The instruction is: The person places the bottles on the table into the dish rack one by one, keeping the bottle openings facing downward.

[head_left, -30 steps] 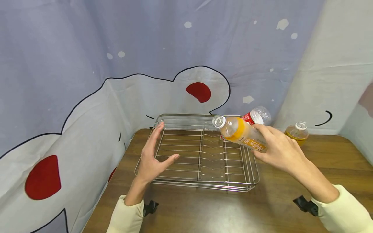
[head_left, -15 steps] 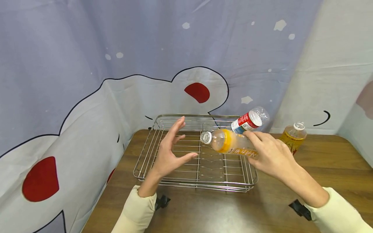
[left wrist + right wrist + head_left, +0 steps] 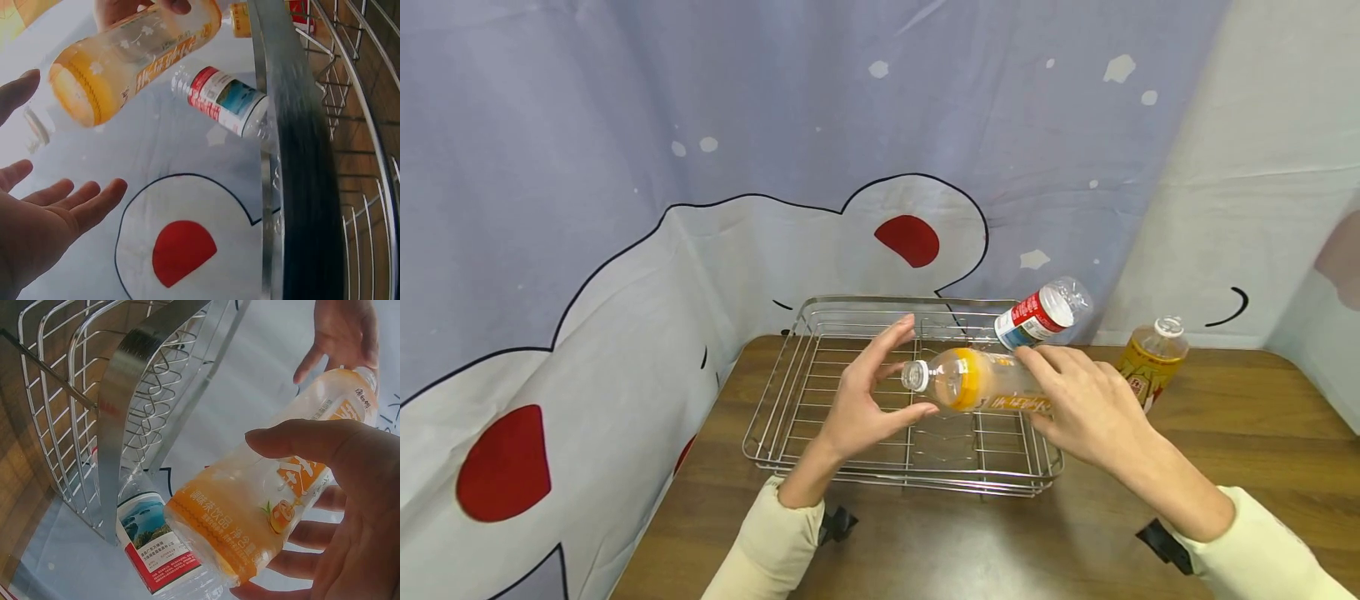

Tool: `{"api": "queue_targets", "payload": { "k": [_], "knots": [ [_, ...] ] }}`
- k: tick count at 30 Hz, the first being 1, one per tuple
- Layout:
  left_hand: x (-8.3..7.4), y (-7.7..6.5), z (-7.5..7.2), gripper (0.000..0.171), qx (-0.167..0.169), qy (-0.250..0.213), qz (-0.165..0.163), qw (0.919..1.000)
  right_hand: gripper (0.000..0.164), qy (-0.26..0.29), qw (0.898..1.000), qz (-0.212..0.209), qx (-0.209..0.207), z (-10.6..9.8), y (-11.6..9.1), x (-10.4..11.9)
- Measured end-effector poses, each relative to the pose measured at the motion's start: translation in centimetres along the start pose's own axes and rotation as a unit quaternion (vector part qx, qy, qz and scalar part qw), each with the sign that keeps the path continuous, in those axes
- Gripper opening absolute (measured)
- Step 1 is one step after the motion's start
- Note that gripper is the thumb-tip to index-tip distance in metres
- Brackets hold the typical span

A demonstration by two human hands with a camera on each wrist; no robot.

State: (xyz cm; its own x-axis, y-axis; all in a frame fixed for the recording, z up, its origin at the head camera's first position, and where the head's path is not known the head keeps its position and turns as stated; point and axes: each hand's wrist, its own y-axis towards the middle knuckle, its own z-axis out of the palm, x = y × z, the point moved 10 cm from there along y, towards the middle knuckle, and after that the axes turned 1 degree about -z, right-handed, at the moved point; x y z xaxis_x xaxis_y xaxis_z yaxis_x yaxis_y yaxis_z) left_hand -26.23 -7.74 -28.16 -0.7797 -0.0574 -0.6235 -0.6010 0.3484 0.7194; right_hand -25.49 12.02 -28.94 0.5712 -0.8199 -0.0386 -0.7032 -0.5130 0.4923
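Observation:
My right hand (image 3: 1093, 408) grips a clear plastic drink bottle (image 3: 1003, 379) with an orange-and-white label by its lower part. The bottle is tipped nearly level over the wire dish rack (image 3: 115, 412), its capless-looking neck pointing left. Around that neck, my left hand (image 3: 865, 412) has thumb and fingers spread apart, with a gap showing in the left wrist view. A second bottle (image 3: 1033, 319), with a red, white and blue label, leans at the rack's back right corner. Seen from the right wrist, its label (image 3: 153, 544) lies just beyond the held bottle's base.
A bottle with a yellow label (image 3: 1150, 362) stands on the wooden table (image 3: 1240, 400) to the right of the rack. Behind the table hangs a printed curtain (image 3: 820, 100), which also runs along the left side.
The held bottle has moved left and down and become more level. My left hand has come right, toward its neck. The leaning bottle and the yellow-labelled one show more fully.

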Motion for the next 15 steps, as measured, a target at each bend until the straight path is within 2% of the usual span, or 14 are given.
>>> {"api": "queue_targets", "payload": {
  "k": [6,12,15],
  "knots": [
    [-0.1,-0.1,0.9,0.088,0.007,0.001,0.009,0.9999,0.072,-0.006,1.0,0.0,0.006,0.1,0.1,0.3],
    [-0.2,-0.1,1.5,0.083,0.011,0.045,0.03,0.9985,0.071,-0.015,1.0,-0.005,0.001,0.1,0.1,0.5],
    [-0.2,-0.2,1.8,0.081,0.016,0.059,0.03,0.9977,0.071,-0.019,1.0,-0.007,-0.001,0.1,0.1,0.6]
  ]
}}
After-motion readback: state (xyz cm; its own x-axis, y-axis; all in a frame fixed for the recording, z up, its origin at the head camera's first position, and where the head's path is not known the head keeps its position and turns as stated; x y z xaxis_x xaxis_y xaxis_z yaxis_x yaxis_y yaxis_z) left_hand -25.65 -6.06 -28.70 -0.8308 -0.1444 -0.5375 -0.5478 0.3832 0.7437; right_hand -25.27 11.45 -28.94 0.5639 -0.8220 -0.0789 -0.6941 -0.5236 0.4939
